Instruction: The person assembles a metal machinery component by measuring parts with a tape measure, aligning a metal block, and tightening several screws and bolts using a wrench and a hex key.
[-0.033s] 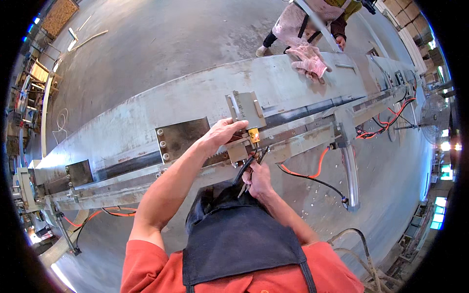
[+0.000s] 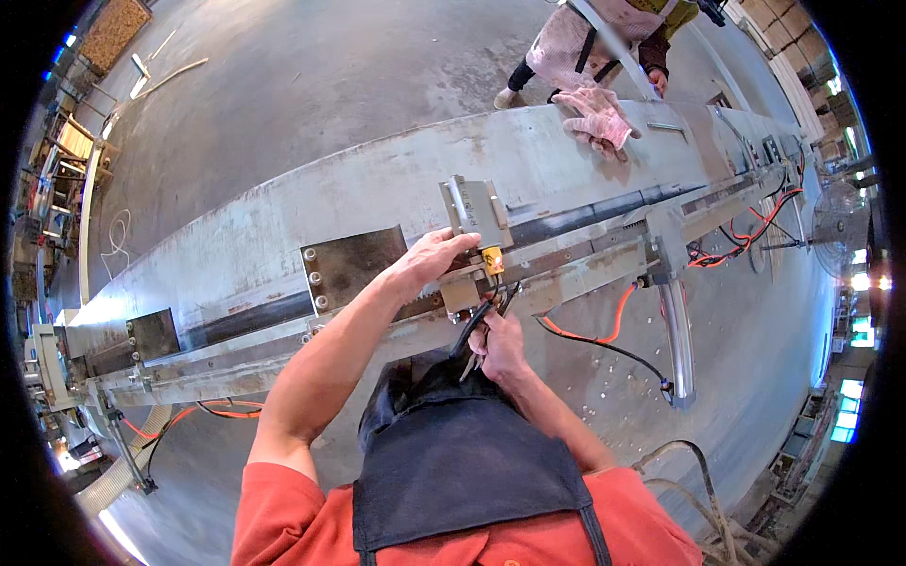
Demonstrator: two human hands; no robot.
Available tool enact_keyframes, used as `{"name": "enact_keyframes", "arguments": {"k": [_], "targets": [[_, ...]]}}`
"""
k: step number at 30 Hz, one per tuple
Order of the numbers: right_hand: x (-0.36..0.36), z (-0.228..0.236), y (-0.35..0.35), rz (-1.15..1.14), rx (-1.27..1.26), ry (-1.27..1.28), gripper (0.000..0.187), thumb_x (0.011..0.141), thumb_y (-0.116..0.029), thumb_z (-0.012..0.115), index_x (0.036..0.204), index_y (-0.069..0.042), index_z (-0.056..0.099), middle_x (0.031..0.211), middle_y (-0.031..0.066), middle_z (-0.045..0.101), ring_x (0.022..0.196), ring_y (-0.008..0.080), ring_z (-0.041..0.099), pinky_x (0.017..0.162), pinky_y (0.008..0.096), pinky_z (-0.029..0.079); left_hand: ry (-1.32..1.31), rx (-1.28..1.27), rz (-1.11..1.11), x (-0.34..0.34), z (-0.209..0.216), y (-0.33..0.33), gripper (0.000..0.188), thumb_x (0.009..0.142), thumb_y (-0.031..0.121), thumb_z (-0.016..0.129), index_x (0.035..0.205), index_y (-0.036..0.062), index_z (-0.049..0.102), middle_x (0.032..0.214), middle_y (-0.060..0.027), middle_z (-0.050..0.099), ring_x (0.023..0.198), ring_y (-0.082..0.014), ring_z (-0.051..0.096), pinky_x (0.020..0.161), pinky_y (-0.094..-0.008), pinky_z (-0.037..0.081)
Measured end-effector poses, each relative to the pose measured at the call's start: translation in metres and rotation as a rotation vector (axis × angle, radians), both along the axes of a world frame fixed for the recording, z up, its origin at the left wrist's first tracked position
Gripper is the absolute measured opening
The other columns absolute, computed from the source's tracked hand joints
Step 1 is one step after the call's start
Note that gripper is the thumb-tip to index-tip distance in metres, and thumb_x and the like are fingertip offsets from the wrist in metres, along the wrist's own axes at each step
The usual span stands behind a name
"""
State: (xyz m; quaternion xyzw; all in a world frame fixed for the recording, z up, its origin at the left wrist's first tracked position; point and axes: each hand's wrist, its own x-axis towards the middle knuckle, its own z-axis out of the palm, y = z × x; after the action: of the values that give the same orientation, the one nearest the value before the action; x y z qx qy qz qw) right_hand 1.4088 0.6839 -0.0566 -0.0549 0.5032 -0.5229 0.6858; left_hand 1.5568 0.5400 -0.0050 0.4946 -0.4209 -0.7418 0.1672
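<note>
The wearer's red shirt [image 2: 288,505] and dark apron [image 2: 462,481] occupy the nearest ground. Beyond the apron, the right hand [image 2: 502,345] is curled, fingers closed around a slim metal tool [image 2: 468,366]; its pale tip shows below the fingers, and its exact kind cannot be determined. A black cable [image 2: 470,327] runs just beside this hand toward the apron.

The left hand [image 2: 434,258] is set farther out, apart from the right. Its fingers are bent, with the fingertips touching the lower part of a grey metal bracket [image 2: 479,209]. Whether the thumb clamps the bracket from below is hidden. The bracket sits on the long machine bed [image 2: 415,160], near the middle of its length. A small yellow component [image 2: 493,260] adjoins the bracket's lower edge, just beside the left fingertips; a pale metal block [image 2: 461,295] lies below it, between the two hands.

Left of the bracket, a dark bolted plate [image 2: 354,269] is fixed to the bed. To the right, an orange hose [image 2: 623,313] hangs near a silver cylinder [image 2: 676,344].

Near the bed's far edge is a pink glove [image 2: 596,118]; whether a hand fills it cannot be determined. Beyond stands a co-worker in a pale pink apron [image 2: 563,45], one bare hand [image 2: 658,83] lowered. A fan [image 2: 840,229] stands at the far right.
</note>
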Motion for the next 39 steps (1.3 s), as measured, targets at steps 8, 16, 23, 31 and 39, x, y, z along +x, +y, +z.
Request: {"name": "enact_keyframes", "arguments": {"k": [8,16,23,31,39], "targets": [[-0.002,-0.006,0.000,0.080,-0.010,0.000,0.014,0.103,-0.018,0.052,0.101,-0.006,0.058,0.082,0.0125,0.068,0.042,0.0092,0.043,0.036,0.0256,0.029,-0.221,-0.254,-0.544,0.021,0.010,-0.001,0.053,0.084,0.041,0.074,0.118,0.0006,0.069,0.095,-0.0090,0.069,0.090,-0.0193,0.060,0.080,-0.0347,0.048],[-0.081,0.095,-0.010,0.305,-0.224,0.816,0.033,0.103,-0.031,0.054,0.083,-0.006,0.059,0.068,0.0050,0.065,0.053,0.0132,0.053,0.049,0.0315,0.040,-0.504,-0.353,-0.780,0.016,0.016,-0.018,0.058,0.072,0.046,0.089,0.107,0.0023,0.073,0.092,-0.0094,0.072,0.087,-0.0217,0.066,0.077,-0.0387,0.050],[-0.135,0.072,-0.213,0.779,-0.418,1.855,0.023,0.091,-0.024,0.058,0.093,-0.003,0.068,0.092,0.0221,0.072,0.090,0.0422,0.070,0.079,0.0497,0.055,-0.504,-0.343,-0.763,0.011,0.018,-0.015,0.062,0.070,0.045,0.089,0.114,0.0042,0.073,0.092,-0.0115,0.072,0.086,-0.0246,0.067,0.079,-0.0403,0.051],[-0.151,0.026,-0.224,0.894,-0.712,2.038,0.030,0.088,-0.019,0.068,0.110,-0.001,0.062,0.106,0.0220,0.066,0.096,0.0413,0.066,0.085,0.0497,0.053,-0.615,-0.327,-0.825,-0.002,0.023,-0.016,0.067,0.068,0.040,0.089,0.113,-0.0048,0.068,0.096,-0.0225,0.070,0.095,-0.0341,0.068,0.084,-0.0433,0.052],[-0.108,0.029,-0.021,0.666,-0.210,0.304,0.023,0.099,-0.011,0.058,0.116,0.004,0.066,0.096,0.0038,0.068,0.086,0.0118,0.061,0.082,0.0276,0.050,-0.600,-0.305,-0.799,-0.005,0.032,-0.009,0.068,0.071,0.041,0.087,0.119,-0.0018,0.065,0.121,-0.0194,0.058,0.115,-0.0355,0.055,0.100,-0.0422,0.045]]}}
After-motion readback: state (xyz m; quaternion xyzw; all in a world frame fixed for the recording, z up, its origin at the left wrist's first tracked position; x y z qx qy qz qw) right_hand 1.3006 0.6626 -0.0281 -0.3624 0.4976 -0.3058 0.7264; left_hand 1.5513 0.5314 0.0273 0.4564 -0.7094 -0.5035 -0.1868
